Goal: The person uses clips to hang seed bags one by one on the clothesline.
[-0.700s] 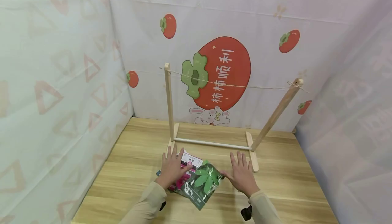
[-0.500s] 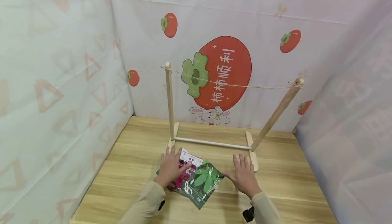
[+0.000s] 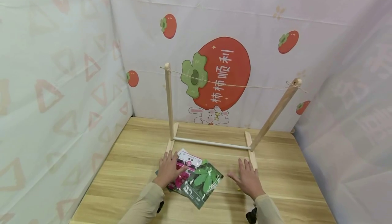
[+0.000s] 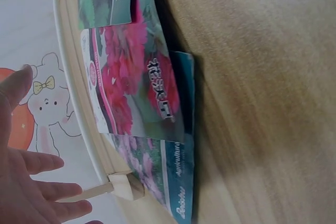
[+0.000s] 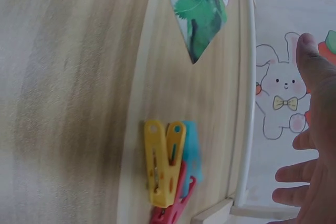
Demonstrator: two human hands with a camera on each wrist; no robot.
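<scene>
Several printed, glossy packets lie overlapped on the table: one with a green leaf, one with pink flowers, and a teal-edged one at the bottom. My left hand, fingers spread, hovers over the left side of the pile and holds nothing. To the right of the packets is my right hand, also spread and holding nothing. Below it in the right wrist view lie clothespins: a yellow one, a blue one and a red one. In the head view the right hand mostly hides them.
Behind the packets stands a wooden frame with a left post, a right post and a white bottom rod. A thin string runs between the post tops. Printed cloth walls enclose the wooden table.
My right hand has shifted right, away from the leaf packet's corner, and a bit of yellow now shows beside it. The left hand has drawn back slightly; the packets stay in place.
</scene>
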